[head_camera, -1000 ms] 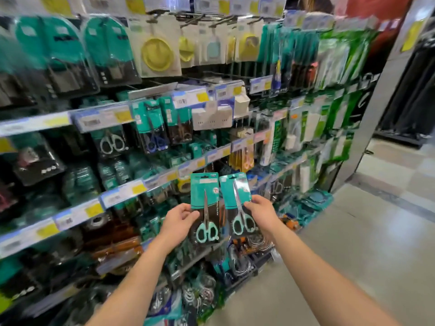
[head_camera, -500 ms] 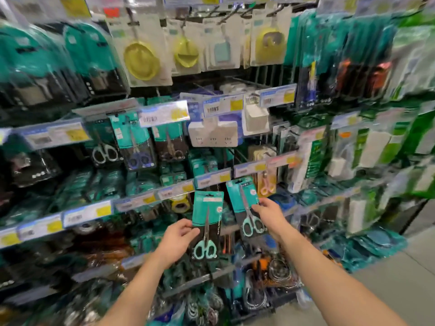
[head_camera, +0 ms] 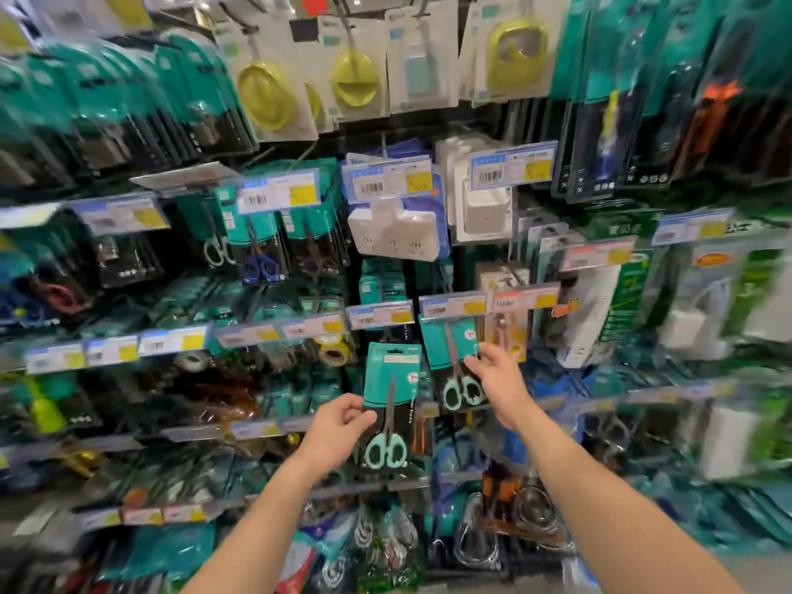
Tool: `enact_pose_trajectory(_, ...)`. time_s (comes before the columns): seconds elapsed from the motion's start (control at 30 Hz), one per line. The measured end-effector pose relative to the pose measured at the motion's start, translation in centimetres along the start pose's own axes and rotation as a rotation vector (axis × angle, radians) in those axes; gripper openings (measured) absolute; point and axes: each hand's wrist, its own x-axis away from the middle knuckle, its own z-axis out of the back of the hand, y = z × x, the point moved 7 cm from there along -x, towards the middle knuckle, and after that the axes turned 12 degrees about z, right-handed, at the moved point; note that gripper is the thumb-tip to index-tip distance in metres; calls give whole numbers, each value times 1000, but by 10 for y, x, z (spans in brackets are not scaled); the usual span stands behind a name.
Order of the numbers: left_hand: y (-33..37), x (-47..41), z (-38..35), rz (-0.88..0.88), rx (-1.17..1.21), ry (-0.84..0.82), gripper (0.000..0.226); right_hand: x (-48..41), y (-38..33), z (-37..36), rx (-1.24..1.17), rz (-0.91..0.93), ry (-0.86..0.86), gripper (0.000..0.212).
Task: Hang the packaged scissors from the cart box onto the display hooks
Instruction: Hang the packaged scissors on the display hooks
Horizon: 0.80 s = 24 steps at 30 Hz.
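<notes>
Two teal-carded packs of scissors with mint handles are in front of the display wall. My left hand (head_camera: 338, 430) grips the left pack of scissors (head_camera: 391, 405) by its left edge and holds it upright below a price tag. My right hand (head_camera: 499, 381) holds the right pack of scissors (head_camera: 454, 362) by its right side, with the pack's top just under the price tag rail (head_camera: 452, 306). Whether that pack sits on a hook is hidden by the tag. The cart box is out of view.
Rows of hooks carry packed goods: other scissors (head_camera: 257, 246) upper left, white power adapters (head_camera: 396, 233) in the middle, tape rolls (head_camera: 332, 349), green packs (head_camera: 621, 302) to the right, coiled cables (head_camera: 531, 516) below. Price tags stick out at each hook's end.
The view has swung left, closer to the wall. Both hands have moved in; my right hand has raised its pack up under the price tag rail, while the left pack stays lower.
</notes>
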Motion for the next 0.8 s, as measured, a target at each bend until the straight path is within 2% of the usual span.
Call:
enact_pose_trajectory(0.3,11,-8,-8,18,-10,38,8,-10,-13,-14,-83,41,20,12)
enact_pose_trajectory(0.8,11,-4,-14,36,50,-30,9,0,-1,-10,-55,109,106,14)
